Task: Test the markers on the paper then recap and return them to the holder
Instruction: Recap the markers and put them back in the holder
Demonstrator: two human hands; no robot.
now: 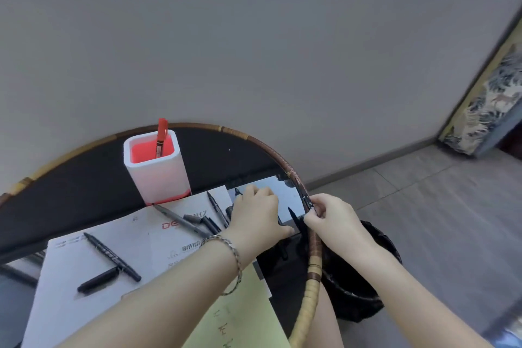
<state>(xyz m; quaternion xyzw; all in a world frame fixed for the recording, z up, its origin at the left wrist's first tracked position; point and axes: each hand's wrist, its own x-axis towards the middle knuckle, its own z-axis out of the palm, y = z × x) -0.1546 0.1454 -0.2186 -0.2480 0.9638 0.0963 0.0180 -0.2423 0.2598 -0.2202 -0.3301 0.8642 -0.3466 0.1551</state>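
Observation:
A white square holder (154, 167) with a red inside stands on the dark round table (84, 178) and holds one red marker (161, 135). Several black and grey markers (113, 256) lie on the white paper (84, 305). My left hand (254, 217) reaches over the markers near the table's right side, fingers curled around a black marker (237, 192) whose end sticks out above the knuckles. My right hand (330, 217) pinches a black marker (309, 202) at the table's rim; a black pointed piece (292, 215) shows just left of it.
A pale green sheet (245, 319) with handwriting lies near the front edge. The table has a woven rattan rim (310, 277). A black bin (361, 277) stands on the floor under the right rim. A grey wall runs behind, and a patterned panel (485, 104) leans at the far right.

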